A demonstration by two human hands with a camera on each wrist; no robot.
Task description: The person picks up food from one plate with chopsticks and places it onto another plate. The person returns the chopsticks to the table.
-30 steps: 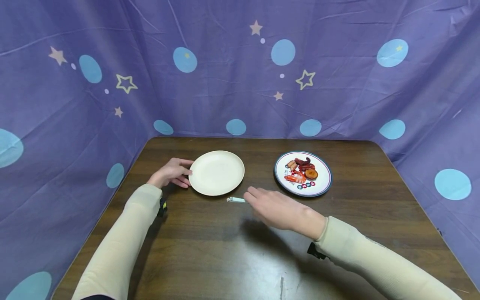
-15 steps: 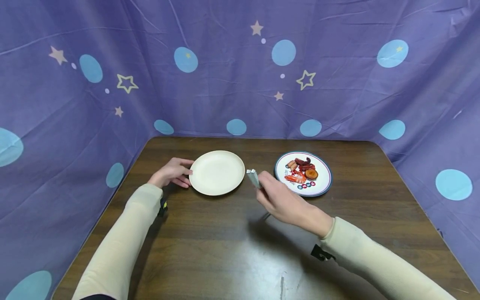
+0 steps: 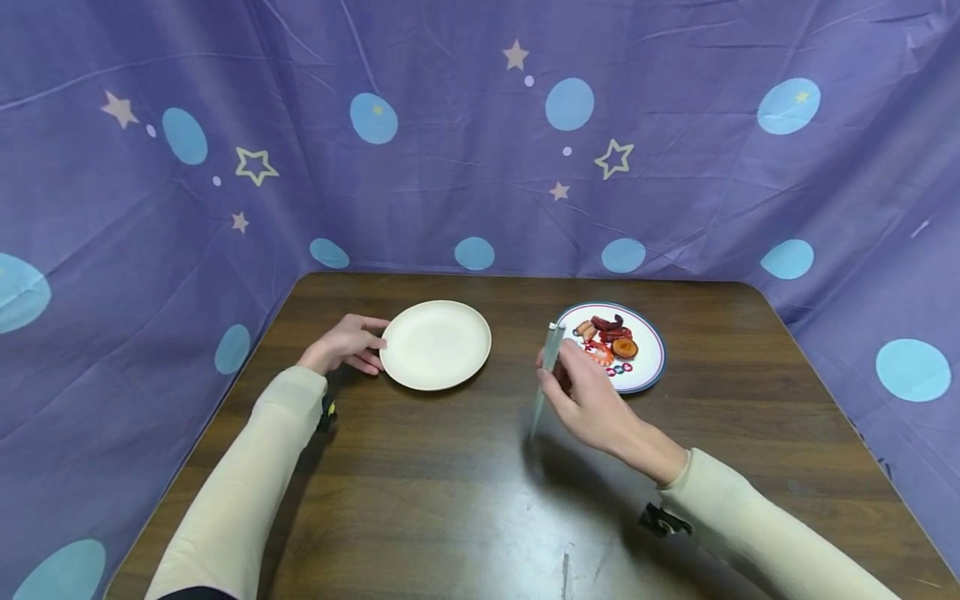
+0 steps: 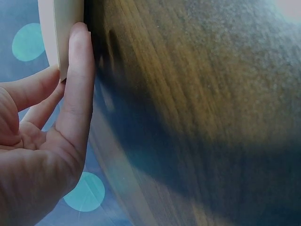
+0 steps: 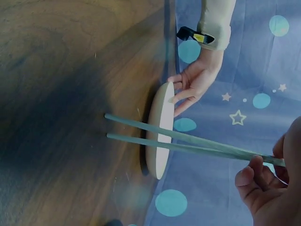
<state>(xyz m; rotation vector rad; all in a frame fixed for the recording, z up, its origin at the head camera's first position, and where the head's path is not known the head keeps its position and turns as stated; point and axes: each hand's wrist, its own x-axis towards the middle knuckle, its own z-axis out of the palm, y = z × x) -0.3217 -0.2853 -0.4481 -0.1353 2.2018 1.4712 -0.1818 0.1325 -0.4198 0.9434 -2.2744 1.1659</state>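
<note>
Pinching a pair of pale green chopsticks (image 3: pixel 550 346) between its thumb and fingers (image 5: pixel 256 165), my right hand (image 3: pixel 588 400) has no space left around them. The two upper ends stand side by side above my right fingers; the shafts run down below them, tips a little apart and pointing at the wooden counter (image 3: pixel 420 492). I cannot tell whether the tips touch it.

Well to the left of those fingers, my left hand (image 3: pixel 347 343) grips the near-left rim of a plain cream plate (image 3: pixel 435 346). My left thumb lies on one side of the rim and a straight finger along the other, so those fingers are parted only by the plate's edge. The rest of the plate reaches out to their right.

Just beyond my right fingers and to their right sits a blue-rimmed plate (image 3: pixel 647 360), partly hidden behind them. It shows shrimp, sausage and other food (image 3: pixel 624 348); I cannot tell whether this is printed. Farthest from all my fingers hangs a purple cloth (image 3: pixel 472 183) with stars and blue ovals.
</note>
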